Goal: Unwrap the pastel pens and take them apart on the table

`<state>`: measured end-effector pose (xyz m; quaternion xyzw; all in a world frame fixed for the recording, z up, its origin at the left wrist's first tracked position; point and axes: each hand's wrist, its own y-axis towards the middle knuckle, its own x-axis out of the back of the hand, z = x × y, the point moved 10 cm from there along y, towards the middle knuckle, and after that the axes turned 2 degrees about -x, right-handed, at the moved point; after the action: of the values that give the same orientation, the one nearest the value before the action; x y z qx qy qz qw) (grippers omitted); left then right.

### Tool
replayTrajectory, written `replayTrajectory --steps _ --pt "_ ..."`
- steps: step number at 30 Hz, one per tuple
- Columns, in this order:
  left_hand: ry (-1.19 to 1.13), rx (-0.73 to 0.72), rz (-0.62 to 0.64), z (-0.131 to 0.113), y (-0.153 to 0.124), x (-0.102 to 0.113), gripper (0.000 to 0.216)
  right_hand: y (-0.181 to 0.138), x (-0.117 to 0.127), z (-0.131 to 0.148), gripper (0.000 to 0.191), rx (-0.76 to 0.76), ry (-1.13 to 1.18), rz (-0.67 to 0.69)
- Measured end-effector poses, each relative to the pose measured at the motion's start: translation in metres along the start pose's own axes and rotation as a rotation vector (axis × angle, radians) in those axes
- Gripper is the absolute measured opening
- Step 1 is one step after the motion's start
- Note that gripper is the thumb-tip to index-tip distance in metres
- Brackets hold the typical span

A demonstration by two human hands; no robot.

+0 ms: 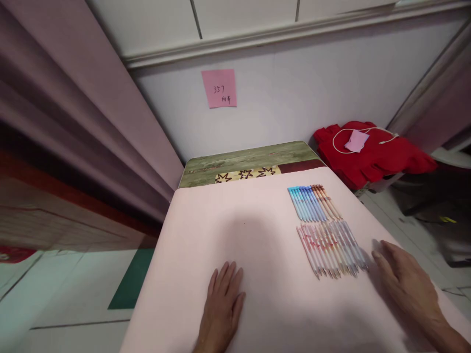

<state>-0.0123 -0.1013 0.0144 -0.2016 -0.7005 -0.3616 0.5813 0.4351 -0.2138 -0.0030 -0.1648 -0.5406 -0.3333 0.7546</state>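
My left hand [221,305] lies flat on the pale pink tabletop [191,235], palm down, fingers stretched out, holding nothing. On the right, my right hand [409,284] rests side-on by the table's edge, thumb and fingers apart and nothing visible in it; some of its fingers are hidden. Just left of it are two rows of pens laid side by side. The near row of pale pink, cream and grey pens [329,249] has its tips toward me. Beyond it lies a row of light blue, blue and brown pens [314,203], closely packed.
A green wood-patterned strip with a star design [253,164] shows at the table's far end. A pink paper note [220,88] is stuck to the wall. Red cloth [379,157] with a white cable sits beyond the right edge. A mauve curtain [110,108] hangs at left.
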Motion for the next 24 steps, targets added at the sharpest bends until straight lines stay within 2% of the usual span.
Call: replayTrajectory --steps 2,5,8,10,12,20,24 --pt "-0.008 0.002 -0.001 0.001 0.001 0.001 0.057 0.014 0.001 -0.005 0.069 0.007 -0.055 -0.039" --pt "-0.017 0.01 -0.015 0.002 0.002 0.004 0.057 0.032 -0.001 -0.028 0.075 -0.077 -0.15 -0.06" --pt "-0.008 0.008 -0.03 0.0 0.004 0.006 0.057 0.043 -0.023 -0.056 0.086 -0.219 -0.161 0.128" --pt "0.007 0.008 -0.027 -0.001 0.005 0.006 0.057 0.045 -0.036 -0.066 0.088 -0.287 -0.16 0.247" --pt "0.028 0.007 -0.017 -0.003 0.007 0.006 0.057 0.046 -0.039 -0.066 0.086 -0.307 -0.174 0.287" --pt "0.12 -0.023 0.022 -0.008 0.005 -0.001 0.055 0.045 -0.034 -0.059 0.081 -0.314 -0.188 0.303" --pt "0.101 -0.009 0.012 -0.008 0.003 -0.003 0.051 0.045 -0.035 -0.057 0.076 -0.25 -0.158 0.263"
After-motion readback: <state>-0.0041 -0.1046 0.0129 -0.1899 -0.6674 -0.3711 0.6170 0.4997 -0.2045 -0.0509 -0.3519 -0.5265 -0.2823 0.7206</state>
